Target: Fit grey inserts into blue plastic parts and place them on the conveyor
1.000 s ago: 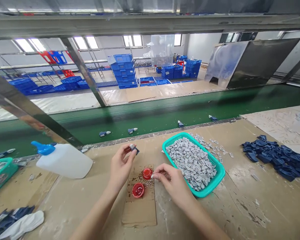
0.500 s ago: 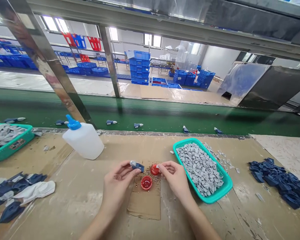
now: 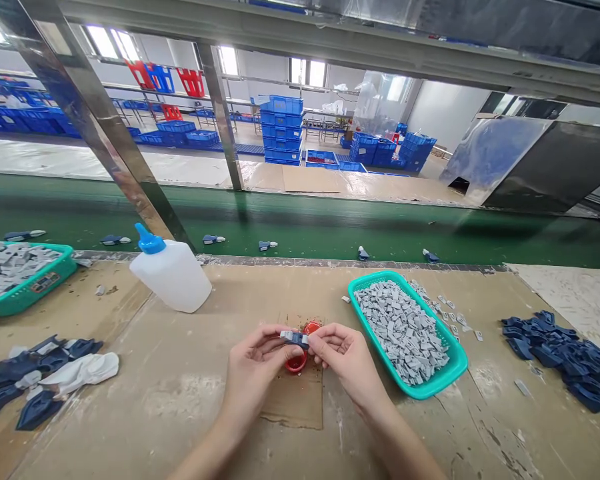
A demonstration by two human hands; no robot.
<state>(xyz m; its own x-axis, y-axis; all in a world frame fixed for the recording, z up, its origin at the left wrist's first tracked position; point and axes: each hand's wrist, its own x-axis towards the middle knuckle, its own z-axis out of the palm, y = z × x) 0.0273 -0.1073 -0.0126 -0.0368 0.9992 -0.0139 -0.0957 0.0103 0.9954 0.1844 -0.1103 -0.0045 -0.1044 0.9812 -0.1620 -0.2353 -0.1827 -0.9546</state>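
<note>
Over the cardboard (image 3: 291, 400) — both hands (image 3: 254, 363) (image 3: 347, 357) pinch a blue piece (image 3: 296, 339).

A workbench (image 3: 180, 400) carries a teal basket (image 3: 460, 363) and squeeze bottle (image 3: 173, 280).

Your left hand (image 3: 254, 367) and right hand (image 3: 347, 357) can pass forward over the bench toward the green conveyor belt (image 3: 330, 230). The teal basket (image 3: 360, 293) blocks the right, the white plastic bottle (image 3: 173, 280) the left, and a red cap (image 3: 296, 364) sits just below your hands.
</note>
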